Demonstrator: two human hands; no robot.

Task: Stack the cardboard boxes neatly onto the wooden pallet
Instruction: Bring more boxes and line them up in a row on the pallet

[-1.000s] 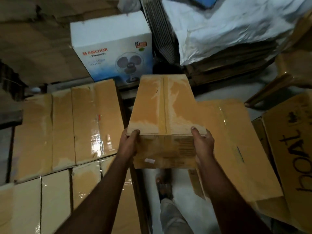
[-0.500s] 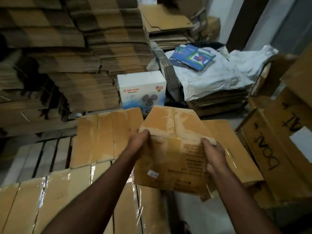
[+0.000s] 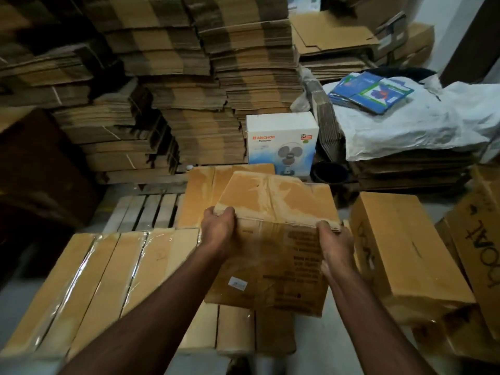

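Holding a taped brown cardboard box [image 3: 273, 239] in mid-air, we grip its upper near edge at both corners: our left hand [image 3: 217, 228] curls over the left corner, our right hand [image 3: 334, 242] over the right. The box tilts toward us, so its printed side faces the camera; the dark lines of text there are too blurred to read, and a small white sticker sits near its lower left. It hangs above a row of plastic-wrapped brown cartons [image 3: 108, 280] lying on the slatted wooden pallet [image 3: 151, 209], whose bare slats show just behind them. Another taped carton [image 3: 205, 190] lies on the pallet directly behind the held box. Beyond it stands a white fan box [image 3: 281, 142] printed "ANCHOR" in red, with a fan picture. To our right, a large brown carton [image 3: 405, 250] and a second one [image 3: 479, 239] carry black lettering reading "boAt". Stacks of flattened cardboard [image 3: 167, 77] fill the background, and blue booklets [image 3: 370, 92] rest on a white plastic sheet [image 3: 422, 123].
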